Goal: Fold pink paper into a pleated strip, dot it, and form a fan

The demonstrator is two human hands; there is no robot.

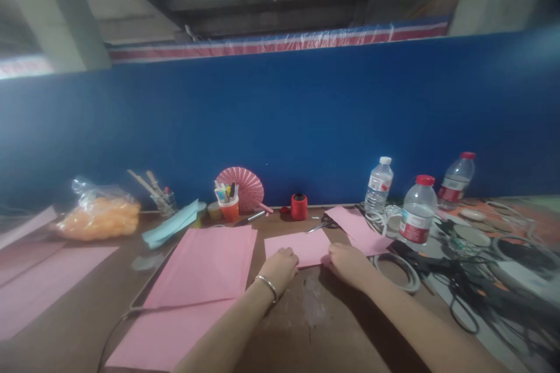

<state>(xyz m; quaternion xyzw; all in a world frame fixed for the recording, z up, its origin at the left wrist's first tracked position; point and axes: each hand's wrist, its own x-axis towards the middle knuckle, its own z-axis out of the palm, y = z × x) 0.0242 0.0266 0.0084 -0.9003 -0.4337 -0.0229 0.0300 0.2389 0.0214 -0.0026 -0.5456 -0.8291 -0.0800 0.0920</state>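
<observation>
A small pink sheet of paper [301, 246] lies in front of me on the brown table, its near edge between my two hands. My left hand [282, 267], with a silver bangle at the wrist, has its fingers curled on the sheet's left near part. At the right near corner, my right hand [347, 263] grips the paper with bent fingers; its fingertips are partly hidden. Just behind the sheet is a pair of scissors [318, 227], partly covered by another pink paper piece [356, 227]. Larger pink sheets [210, 262] lie to the left of my left hand.
Behind stand a red spool-like object [299, 208], a pink folded fan [242, 186] and a cup of pens [228, 207]. Water bottles [417, 210] and tangled cables [470, 285] crowd the right. Blue paper [170, 225] and a bag of orange items [100, 215] sit left.
</observation>
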